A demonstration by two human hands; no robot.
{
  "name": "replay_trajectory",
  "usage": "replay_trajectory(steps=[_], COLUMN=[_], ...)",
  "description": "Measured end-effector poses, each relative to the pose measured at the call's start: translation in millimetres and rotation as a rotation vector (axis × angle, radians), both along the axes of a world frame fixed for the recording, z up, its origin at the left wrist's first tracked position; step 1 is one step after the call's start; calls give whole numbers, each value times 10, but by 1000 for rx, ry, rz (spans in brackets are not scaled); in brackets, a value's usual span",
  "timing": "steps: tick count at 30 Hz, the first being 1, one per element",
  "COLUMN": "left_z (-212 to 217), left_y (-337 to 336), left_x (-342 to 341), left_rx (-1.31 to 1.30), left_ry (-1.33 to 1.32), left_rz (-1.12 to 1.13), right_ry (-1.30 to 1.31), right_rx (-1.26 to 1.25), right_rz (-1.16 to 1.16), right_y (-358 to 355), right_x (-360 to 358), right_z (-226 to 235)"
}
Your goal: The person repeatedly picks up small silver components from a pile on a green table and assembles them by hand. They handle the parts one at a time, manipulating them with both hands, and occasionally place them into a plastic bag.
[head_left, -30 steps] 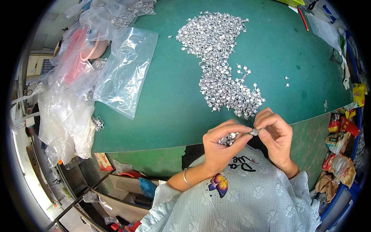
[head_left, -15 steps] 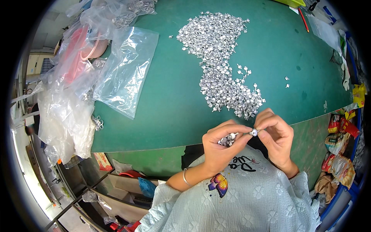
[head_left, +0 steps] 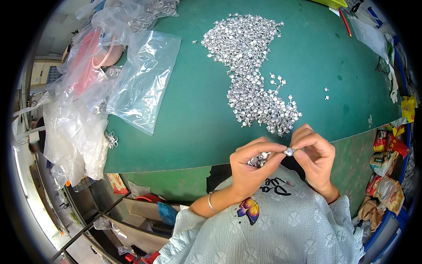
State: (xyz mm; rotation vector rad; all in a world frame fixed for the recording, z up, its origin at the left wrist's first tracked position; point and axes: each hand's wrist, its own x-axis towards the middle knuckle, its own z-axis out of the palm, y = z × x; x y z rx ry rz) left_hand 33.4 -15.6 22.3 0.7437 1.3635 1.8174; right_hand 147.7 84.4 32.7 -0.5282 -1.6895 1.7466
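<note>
Just off the table's near edge, my left hand (head_left: 252,165) and my right hand (head_left: 314,156) meet fingertip to fingertip. Between them they pinch one small shiny round-headed metal piece (head_left: 288,152). Several more such metal pieces (head_left: 259,160) lie cupped in my left palm under the curled fingers. Beyond my hands, a big heap of the same silvery pieces (head_left: 250,88) spreads over the green table (head_left: 193,110). What the piece looks like behind my fingertips is hidden.
A clear plastic bag (head_left: 145,83) lies flat on the table's left, beside crumpled bags (head_left: 70,136) and a pink basket (head_left: 107,55). Two loose pieces (head_left: 326,93) sit to the right of the heap. A red pencil (head_left: 345,23) rests far right. Packages (head_left: 387,193) crowd the right side.
The pinched metal piece has turned slightly between my fingertips. My right hand has shifted a touch to the right; everything else stays put.
</note>
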Motion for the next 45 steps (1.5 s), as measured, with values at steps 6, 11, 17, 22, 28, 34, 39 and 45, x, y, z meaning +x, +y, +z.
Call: replay_trajectory(steps=[6,11,17,22,28,34,39,45], left_z=[-14,-17,-30,-34,-39,-52,-52,-37], left_y=[0,4,-3,4,-5,-4,-6,0], left_x=[1,-1,6,8,14,14,16,29], left_rx=[12,4,4,6,-13,-9,-27,-50], left_ry=[-11,-12,-38,-44,-73,-88,-119,-154], left_rz=[-7,-12,-11,-10,-5,-9,-14,-10], right_ry=[-7,-20,-25,-22,-38,-35,-35,-37], right_rx=[31,71,76,69,42,32,15,-14], right_rz=[-5,-25,-20,-19,-15,-10,-9,2], right_y=[5,10,13,9,0,-3,-10,-15], right_x=[6,7,4,2,5,5,0,6], right_z=[-7,-7,-11,-14,-13,-18,-15,-34])
